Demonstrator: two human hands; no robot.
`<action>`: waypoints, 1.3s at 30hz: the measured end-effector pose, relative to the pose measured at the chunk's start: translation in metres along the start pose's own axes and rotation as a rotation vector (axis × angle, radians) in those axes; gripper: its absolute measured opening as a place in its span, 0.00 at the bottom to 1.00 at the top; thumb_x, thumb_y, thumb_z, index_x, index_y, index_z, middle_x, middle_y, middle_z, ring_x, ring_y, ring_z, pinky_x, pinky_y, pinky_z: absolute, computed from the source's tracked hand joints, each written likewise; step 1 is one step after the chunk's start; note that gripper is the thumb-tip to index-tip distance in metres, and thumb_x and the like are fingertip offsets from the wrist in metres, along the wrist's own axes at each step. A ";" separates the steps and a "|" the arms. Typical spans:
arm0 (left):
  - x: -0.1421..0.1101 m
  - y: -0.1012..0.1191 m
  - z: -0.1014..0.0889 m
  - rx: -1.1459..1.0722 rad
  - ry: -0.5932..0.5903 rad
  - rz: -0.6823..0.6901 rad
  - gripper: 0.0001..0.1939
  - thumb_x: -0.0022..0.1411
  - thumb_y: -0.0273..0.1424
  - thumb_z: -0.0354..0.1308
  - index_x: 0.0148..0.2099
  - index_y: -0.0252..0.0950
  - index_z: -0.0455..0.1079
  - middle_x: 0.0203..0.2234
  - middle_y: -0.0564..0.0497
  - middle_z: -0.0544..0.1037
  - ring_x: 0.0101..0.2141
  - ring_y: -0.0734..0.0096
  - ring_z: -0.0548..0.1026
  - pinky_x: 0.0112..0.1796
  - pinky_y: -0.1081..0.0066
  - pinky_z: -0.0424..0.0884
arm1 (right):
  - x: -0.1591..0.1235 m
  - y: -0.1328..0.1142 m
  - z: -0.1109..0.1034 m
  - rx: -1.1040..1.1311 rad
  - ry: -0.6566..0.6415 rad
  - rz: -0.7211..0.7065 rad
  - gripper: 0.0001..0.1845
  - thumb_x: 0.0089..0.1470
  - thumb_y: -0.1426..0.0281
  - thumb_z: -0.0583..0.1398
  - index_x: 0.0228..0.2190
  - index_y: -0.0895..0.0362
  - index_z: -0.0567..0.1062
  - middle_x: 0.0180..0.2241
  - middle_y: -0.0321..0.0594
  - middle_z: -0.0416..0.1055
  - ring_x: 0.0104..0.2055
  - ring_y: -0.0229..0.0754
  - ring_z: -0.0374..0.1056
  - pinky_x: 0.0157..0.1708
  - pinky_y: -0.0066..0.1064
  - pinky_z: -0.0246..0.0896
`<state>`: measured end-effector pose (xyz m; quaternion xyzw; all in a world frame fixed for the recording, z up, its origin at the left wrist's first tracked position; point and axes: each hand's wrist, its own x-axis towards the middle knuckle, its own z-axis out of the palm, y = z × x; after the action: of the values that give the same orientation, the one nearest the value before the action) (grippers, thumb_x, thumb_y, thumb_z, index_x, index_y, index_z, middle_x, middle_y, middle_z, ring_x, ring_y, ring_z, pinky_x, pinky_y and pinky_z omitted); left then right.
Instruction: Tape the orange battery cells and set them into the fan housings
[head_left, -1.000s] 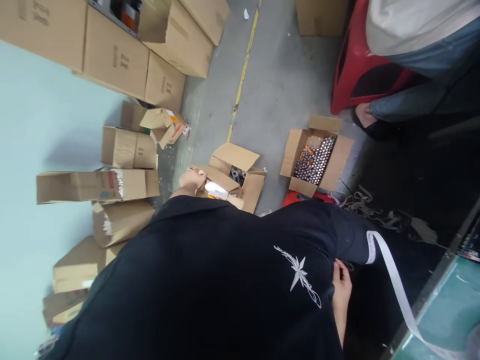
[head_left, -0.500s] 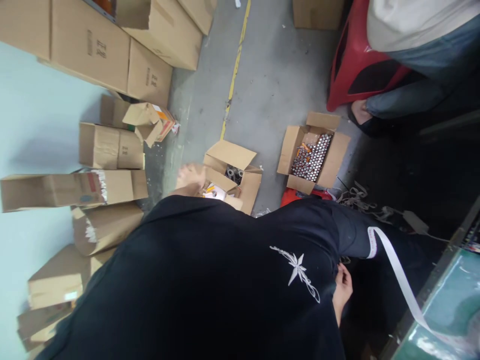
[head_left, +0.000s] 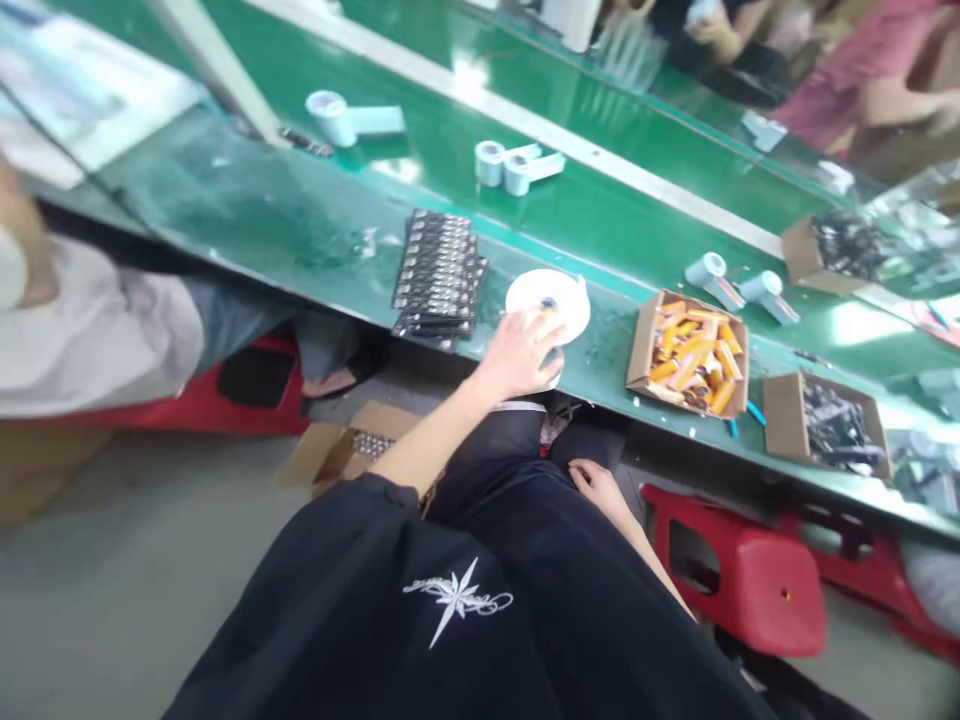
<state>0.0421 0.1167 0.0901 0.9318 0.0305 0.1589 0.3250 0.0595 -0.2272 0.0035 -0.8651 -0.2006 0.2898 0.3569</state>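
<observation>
My left hand (head_left: 521,352) is over the work table (head_left: 300,240), at the near edge of a white round roll (head_left: 568,310) with a dark centre. Its fingers are spread and somewhat blurred; thumb and fingers stand apart, and I see nothing between them. A strip of white tape (head_left: 517,405) lies across my lap below the roll. My right hand (head_left: 598,487) rests on my thigh with loose fingers, holding nothing visible. Left of the roll lies a stack of black pieces (head_left: 435,270) with silvery spots. Right of it stands a carton (head_left: 637,355) of orange cylindrical pieces.
Another carton (head_left: 784,415) of dark parts stands further right. Pale tape rolls (head_left: 491,163) stand along the green belt (head_left: 637,170). A seated co-worker (head_left: 97,320) is at the left. An open carton (head_left: 322,455) is on the floor, and a red stool (head_left: 780,590) at the right.
My view has swung from the floor cartons to the work table. My left hand has left the floor carton and is now over the table by the white roll. My right hand stays at my lap.
</observation>
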 end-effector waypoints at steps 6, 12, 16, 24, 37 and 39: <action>0.081 -0.010 -0.041 0.374 -0.473 -0.068 0.36 0.63 0.46 0.67 0.69 0.36 0.70 0.70 0.33 0.69 0.71 0.27 0.58 0.67 0.31 0.58 | -0.047 -0.011 0.009 0.132 0.250 -0.035 0.24 0.62 0.49 0.59 0.35 0.54 0.85 0.38 0.51 0.86 0.41 0.55 0.83 0.47 0.46 0.80; 0.042 0.008 -0.034 0.231 0.106 0.263 0.38 0.64 0.46 0.66 0.71 0.41 0.63 0.60 0.37 0.74 0.65 0.37 0.65 0.67 0.38 0.63 | -0.010 -0.058 -0.046 0.190 0.443 -0.205 0.22 0.67 0.51 0.57 0.43 0.54 0.83 0.44 0.49 0.85 0.44 0.51 0.81 0.46 0.43 0.79; 0.050 0.044 -0.052 0.156 0.332 0.392 0.44 0.64 0.45 0.66 0.76 0.53 0.51 0.60 0.42 0.71 0.66 0.38 0.64 0.67 0.36 0.62 | 0.042 -0.098 -0.149 -0.129 0.675 -0.333 0.23 0.68 0.50 0.59 0.49 0.55 0.79 0.47 0.52 0.82 0.50 0.55 0.78 0.57 0.49 0.73; 0.074 0.075 -0.039 0.160 0.237 0.440 0.44 0.62 0.45 0.70 0.76 0.53 0.56 0.59 0.42 0.74 0.67 0.36 0.62 0.65 0.34 0.65 | 0.092 -0.126 -0.198 -0.299 0.501 -0.092 0.27 0.60 0.59 0.71 0.56 0.59 0.77 0.36 0.46 0.81 0.38 0.52 0.79 0.44 0.43 0.76; 0.038 0.061 -0.008 0.301 -0.061 0.594 0.29 0.70 0.27 0.63 0.71 0.45 0.71 0.55 0.44 0.82 0.63 0.42 0.69 0.62 0.43 0.71 | 0.023 -0.150 -0.212 0.532 0.543 -0.515 0.26 0.46 0.51 0.80 0.37 0.52 0.79 0.47 0.43 0.84 0.52 0.53 0.82 0.54 0.51 0.82; 0.036 0.063 -0.008 0.313 -0.059 0.604 0.29 0.70 0.27 0.62 0.71 0.46 0.72 0.55 0.44 0.83 0.63 0.42 0.69 0.62 0.44 0.72 | 0.022 -0.148 -0.207 0.490 0.524 -0.445 0.27 0.46 0.52 0.81 0.40 0.53 0.80 0.39 0.40 0.84 0.41 0.48 0.84 0.43 0.42 0.85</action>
<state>0.0712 0.0775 0.1451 0.9415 -0.2321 0.2145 0.1171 0.1886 -0.2203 0.2233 -0.7344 -0.2103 0.0151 0.6451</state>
